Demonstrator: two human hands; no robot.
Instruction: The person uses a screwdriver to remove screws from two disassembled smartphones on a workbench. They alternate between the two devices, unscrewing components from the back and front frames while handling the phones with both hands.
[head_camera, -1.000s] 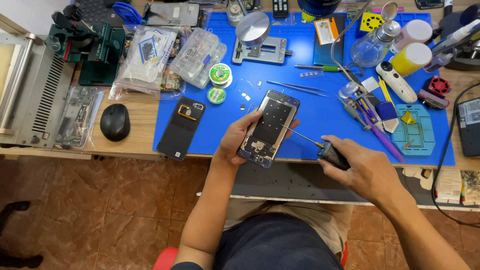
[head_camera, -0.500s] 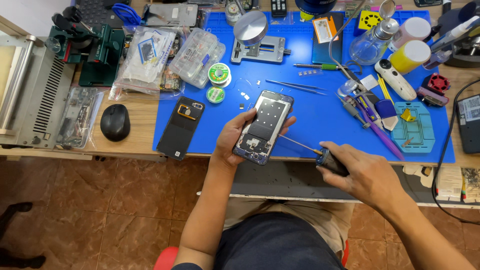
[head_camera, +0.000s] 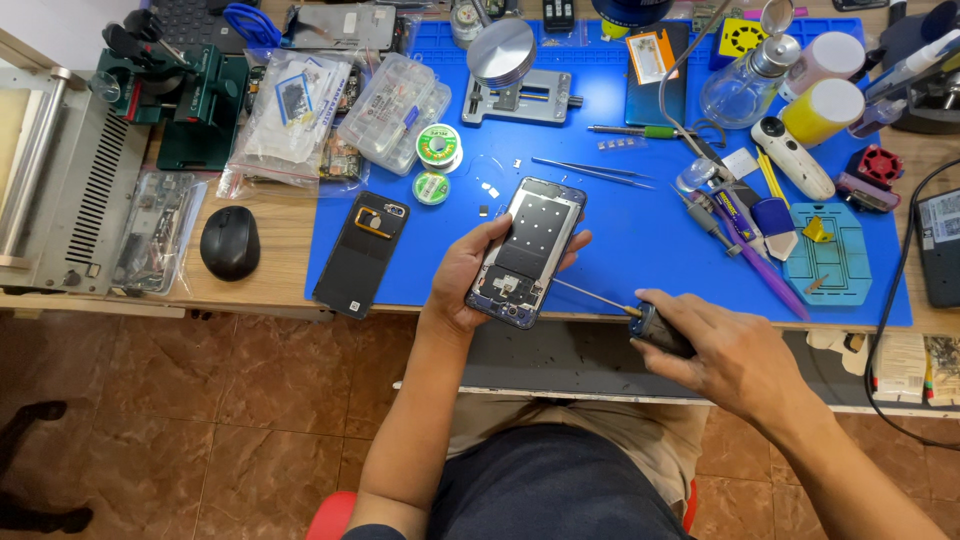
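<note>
Blue mat (head_camera: 640, 250) under everything, and over its near edge the left hand (head_camera: 470, 280) cradles an opened phone (head_camera: 528, 250), fingers wrapped round both long sides, likely so the bare inside faces up and stays steady. The right hand (head_camera: 725, 350) is closed round a dark-handled screwdriver (head_camera: 640, 318), its thin shaft angled toward the phone's lower corner. The removed black back cover (head_camera: 362, 252) lies flat on the mat's left side, well out of the way, with tweezers (head_camera: 590, 172) beyond.
</note>
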